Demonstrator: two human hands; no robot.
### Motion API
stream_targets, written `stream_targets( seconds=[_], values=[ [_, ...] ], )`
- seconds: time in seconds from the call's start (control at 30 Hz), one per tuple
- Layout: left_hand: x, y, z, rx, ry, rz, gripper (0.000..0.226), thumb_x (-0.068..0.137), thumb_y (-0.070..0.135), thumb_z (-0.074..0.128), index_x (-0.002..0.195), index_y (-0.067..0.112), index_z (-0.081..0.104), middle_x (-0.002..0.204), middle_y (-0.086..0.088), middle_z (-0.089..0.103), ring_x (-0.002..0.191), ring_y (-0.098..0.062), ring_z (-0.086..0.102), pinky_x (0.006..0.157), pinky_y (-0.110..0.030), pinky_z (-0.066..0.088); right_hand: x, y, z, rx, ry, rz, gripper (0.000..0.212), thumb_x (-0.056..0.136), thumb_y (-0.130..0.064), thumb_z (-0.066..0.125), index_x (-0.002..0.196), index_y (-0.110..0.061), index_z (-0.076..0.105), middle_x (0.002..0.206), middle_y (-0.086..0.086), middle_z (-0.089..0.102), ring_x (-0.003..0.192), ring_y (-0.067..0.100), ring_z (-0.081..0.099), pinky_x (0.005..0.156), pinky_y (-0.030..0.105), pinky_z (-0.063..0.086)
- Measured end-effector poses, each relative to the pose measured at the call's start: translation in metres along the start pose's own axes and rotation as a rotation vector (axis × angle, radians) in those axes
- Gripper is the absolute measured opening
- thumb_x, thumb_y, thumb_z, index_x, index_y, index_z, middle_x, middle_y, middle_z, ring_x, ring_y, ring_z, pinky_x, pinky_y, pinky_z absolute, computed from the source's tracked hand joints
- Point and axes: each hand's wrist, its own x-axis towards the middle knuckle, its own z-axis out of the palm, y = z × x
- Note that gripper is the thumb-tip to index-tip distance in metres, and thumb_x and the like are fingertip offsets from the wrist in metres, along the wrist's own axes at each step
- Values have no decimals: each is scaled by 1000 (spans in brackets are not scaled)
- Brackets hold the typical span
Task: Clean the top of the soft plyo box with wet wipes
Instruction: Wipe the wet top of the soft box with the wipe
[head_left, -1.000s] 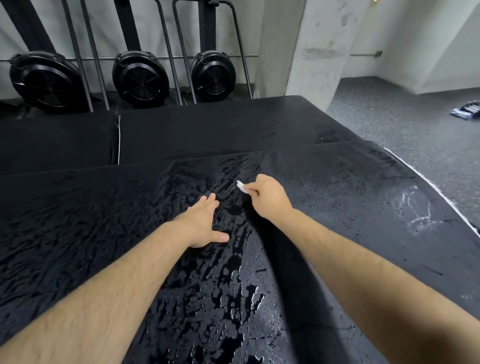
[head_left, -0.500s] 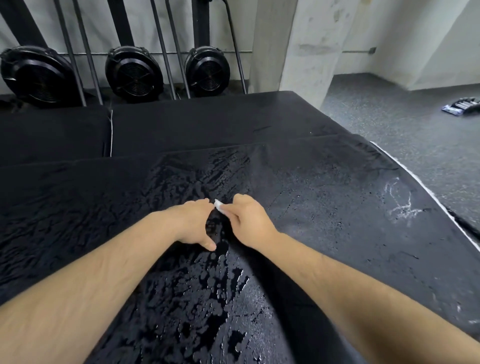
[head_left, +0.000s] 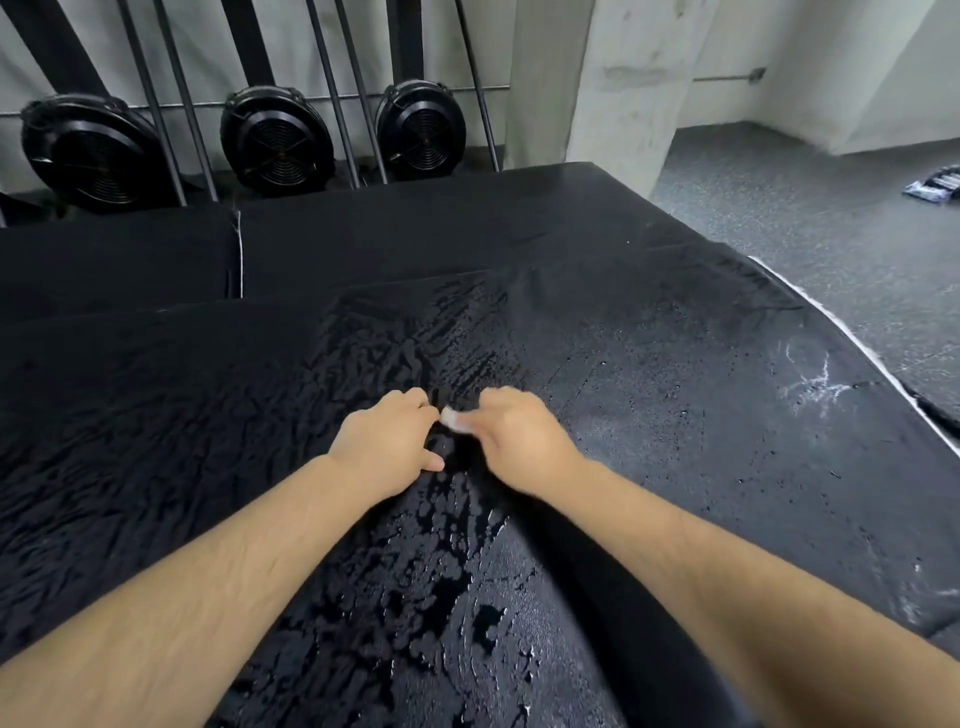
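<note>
Your right hand (head_left: 519, 441) pinches a small white wet wipe (head_left: 456, 420) — only a little scrap shows past your fingers. Your left hand (head_left: 387, 441) sits just left of it, fingers curled down; you cannot tell if it holds the wipe too. Both hands are on the middle of the black soft plyo box top (head_left: 701, 415), shiny and wet around them, with white smudges (head_left: 815, 384) near its right edge. Far off stand three round black fans (head_left: 278, 140) — grey speckled floor (head_left: 805, 218) lies to the right.
</note>
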Motion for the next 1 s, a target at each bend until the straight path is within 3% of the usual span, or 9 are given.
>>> stream_targets(
  seconds=[0.07,0.13,0.2,0.3,0.5,0.73,0.83,0.9,1.0],
  values=[
    [-11,-1,7,-87,-29,2,64,97,54,53,153,28,34,156,12,27,142,-13,29,106,-40,43,4,19,-4,-48,39,192,50,93,0,55,130,-30,67,78,-1,35,75,28,45,63,40,42],
    [-18,-3,11,-164,-71,-4,71,96,58,51,157,31,25,164,16,12,149,-11,18,115,-38,35,1,11,-2,-10,123,319,42,88,7,57,120,-16,73,76,1,35,73,29,45,61,42,48],
    [-21,-3,16,-206,-78,-12,74,96,58,51,158,32,20,165,17,5,151,-9,12,117,-37,31,-8,-17,9,1,130,247,43,80,10,59,117,-8,72,75,0,34,70,27,42,58,37,43],
    [-21,-3,24,-234,-46,-19,71,99,53,50,158,33,16,165,17,3,152,-8,7,118,-39,30,-24,-41,10,42,48,66,52,79,6,63,127,-11,68,76,0,37,68,24,41,57,35,36],
    [-24,-2,26,-279,-19,-33,69,99,50,52,158,33,20,165,18,5,152,-7,7,120,-37,24,-11,-19,-3,-29,56,358,54,91,5,50,135,-23,63,84,1,36,81,24,34,69,34,30],
    [-37,11,25,-224,-71,-21,69,103,44,47,160,26,12,167,9,-2,153,-11,-2,124,-40,13,-47,-48,12,31,102,167,53,79,11,62,125,-14,71,79,-4,32,70,20,32,60,31,28],
    [-46,17,26,-181,-110,30,76,100,48,50,160,26,8,166,11,-4,153,-11,-2,122,-38,14,-55,-48,5,61,78,173,40,83,9,62,114,-11,76,77,0,40,70,24,40,58,34,39],
    [-49,16,28,-209,-101,29,77,100,49,51,160,27,7,166,14,-6,152,-8,-3,122,-36,12,-51,-39,-2,50,96,301,33,91,5,58,113,-11,76,89,7,53,85,30,51,69,44,50],
    [-51,13,33,-277,-88,25,77,99,49,52,160,31,8,165,18,-5,152,-6,-3,122,-37,11,-51,-37,-6,84,167,446,29,92,5,56,109,-7,76,101,13,58,95,35,53,73,46,51]
  ],
)
